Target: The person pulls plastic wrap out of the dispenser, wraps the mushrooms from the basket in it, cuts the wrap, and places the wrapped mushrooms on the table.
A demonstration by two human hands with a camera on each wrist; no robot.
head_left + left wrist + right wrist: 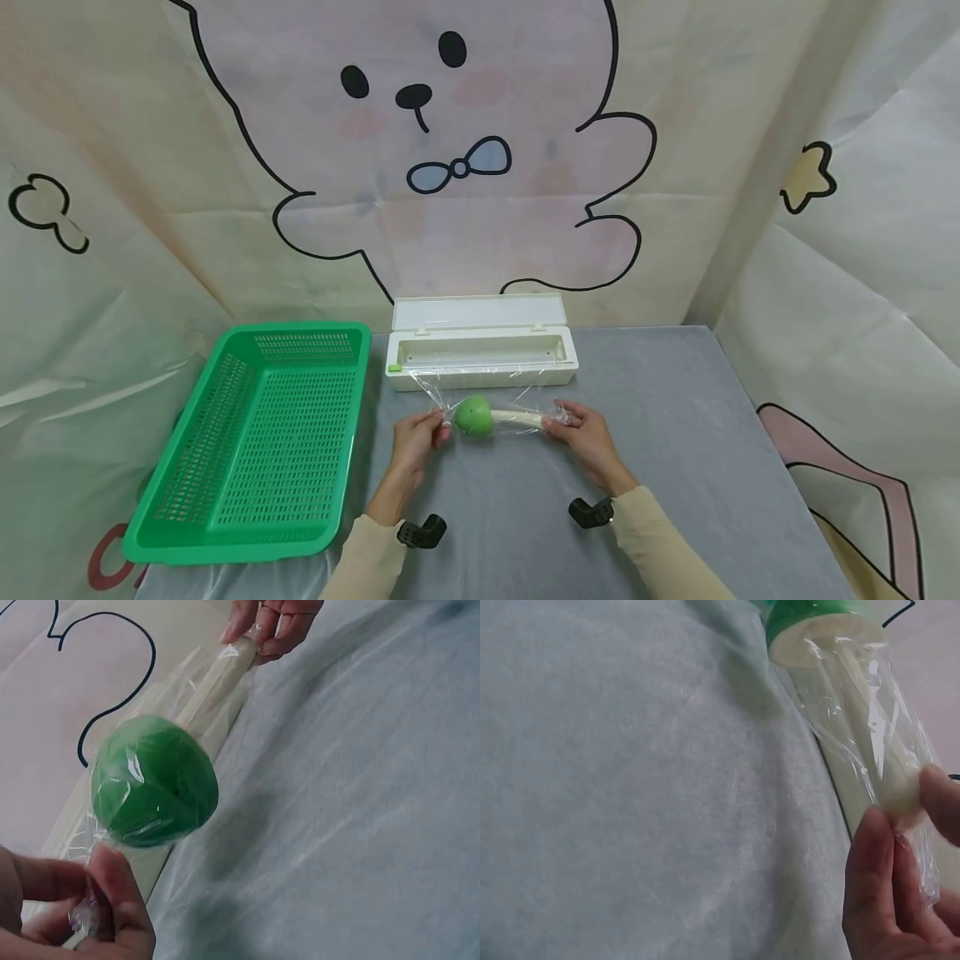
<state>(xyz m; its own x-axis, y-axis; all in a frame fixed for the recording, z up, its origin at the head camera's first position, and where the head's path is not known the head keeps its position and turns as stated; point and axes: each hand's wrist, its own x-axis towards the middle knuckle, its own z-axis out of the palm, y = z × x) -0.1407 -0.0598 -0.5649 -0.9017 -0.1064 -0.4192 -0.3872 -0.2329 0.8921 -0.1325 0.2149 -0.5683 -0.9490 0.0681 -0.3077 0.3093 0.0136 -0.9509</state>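
Both hands are pinching plastic wrap (480, 392) around a green-headed toy (475, 415) held between them: left hand (417, 439) at the head end, right hand (581, 433) at the stem tip. Even tension would keep the wrap smooth. Beyond the fingers, the open wrap dispenser (480, 354) is tethering the film; a green basket (255, 433) is lying left.

Basket (255, 433) left of box (480, 354)

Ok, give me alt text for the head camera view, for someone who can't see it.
Two hands, left hand and right hand, hold a green-headed, white-stemmed toy vegetable wrapped in clear plastic film over a grey table. Behind it stands an open white film dispenser box; a green perforated plastic basket sits left.
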